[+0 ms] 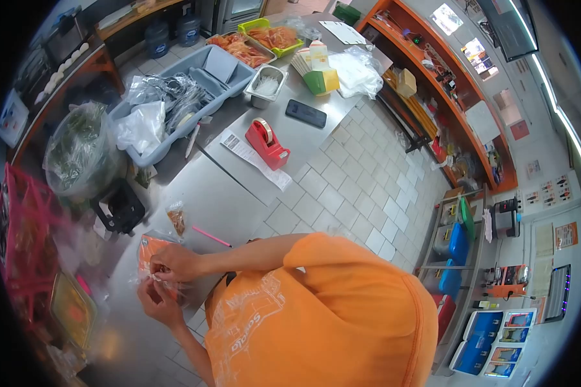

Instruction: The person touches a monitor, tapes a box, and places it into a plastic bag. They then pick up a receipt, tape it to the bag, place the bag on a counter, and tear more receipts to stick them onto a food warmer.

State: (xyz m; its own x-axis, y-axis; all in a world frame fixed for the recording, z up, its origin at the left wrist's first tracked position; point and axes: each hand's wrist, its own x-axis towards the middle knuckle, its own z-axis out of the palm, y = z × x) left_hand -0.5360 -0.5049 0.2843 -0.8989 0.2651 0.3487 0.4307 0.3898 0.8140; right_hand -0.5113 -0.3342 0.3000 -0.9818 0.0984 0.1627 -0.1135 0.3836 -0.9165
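At the left of the head view, both hands meet over a clear plastic bag (152,246) with orange contents, on the steel table (132,329). My right hand (176,263) comes from above, its fingers pinched on the gathered plastic. Just below it, my left hand (159,304) has its fingertips closed on the same plastic. The hands partly cover the bag. Close behind lie a small bag of brown contents (176,218) and a pink stick (212,237).
A red tape dispenser (268,145) stands on a receipt, near a black phone (305,113). Farther back are a grey-blue tub (242,76) of plastic bags, a metal container (265,87) and a green-and-white box (321,79). A black holder (119,208) stands left.
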